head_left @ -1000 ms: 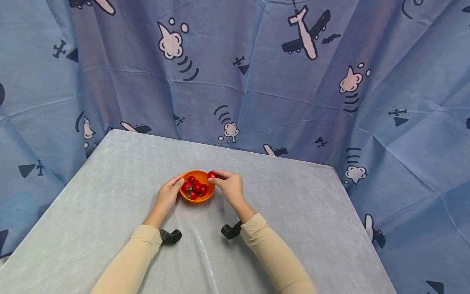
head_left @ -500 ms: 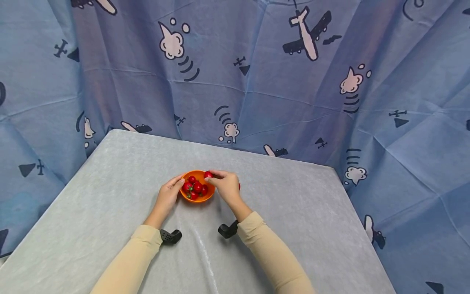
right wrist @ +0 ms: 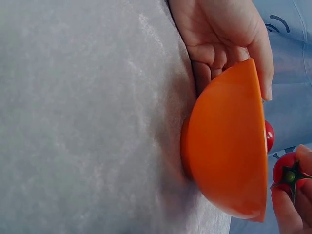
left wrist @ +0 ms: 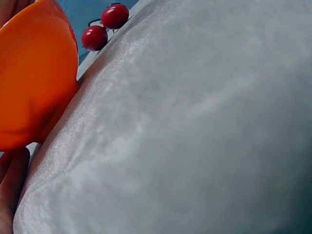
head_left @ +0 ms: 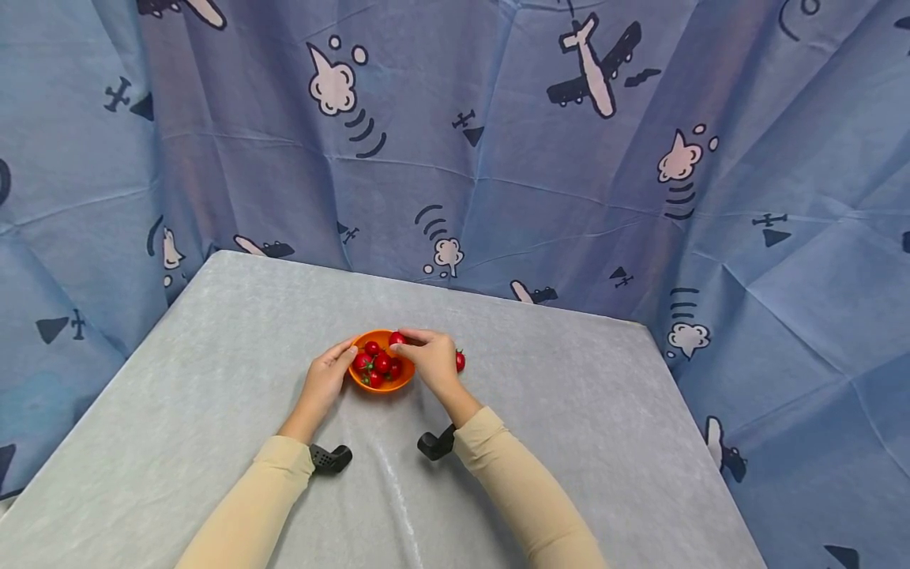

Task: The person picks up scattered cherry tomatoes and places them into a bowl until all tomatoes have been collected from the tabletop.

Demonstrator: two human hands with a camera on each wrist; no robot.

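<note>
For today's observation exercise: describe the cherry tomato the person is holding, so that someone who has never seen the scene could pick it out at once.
Start at the grey table and find the orange bowl near its middle, steadied by the left hand. At the bowl's far rim, the right hand pinches one cherry tomato. Unlike the tomatoes in the bowl or those lying on the table, it is held between fingertips.

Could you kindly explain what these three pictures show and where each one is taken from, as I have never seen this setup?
No machine here: a person works with bare hands. The wide picture comes from a head camera; the two close-ups come from cameras on the wrists.

On the grey table stands an orange bowl of cherry tomatoes. The left hand holds the bowl's side. The right hand pinches one tomato above the bowl's rim. Two loose tomatoes lie on the table beyond the bowl.
</note>
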